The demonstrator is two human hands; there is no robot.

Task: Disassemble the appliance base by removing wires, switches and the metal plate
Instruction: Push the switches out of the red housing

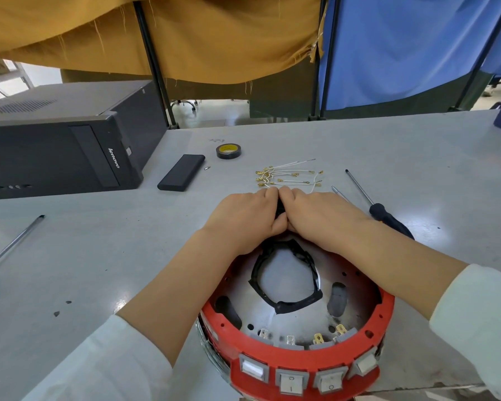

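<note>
Hands: left hand (245, 214) and right hand (320, 215) pinch black part (280, 211) together; loose wires (287, 178), tape roll (228, 151), screwdriver (379, 208) beyond; red base (301, 354) at tabletop (84, 256) near edge.

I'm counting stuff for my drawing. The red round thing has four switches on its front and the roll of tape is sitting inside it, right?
Not quite. The head view shows the roll of tape on the table, far beyond the red base. The four switches part is right.
</note>
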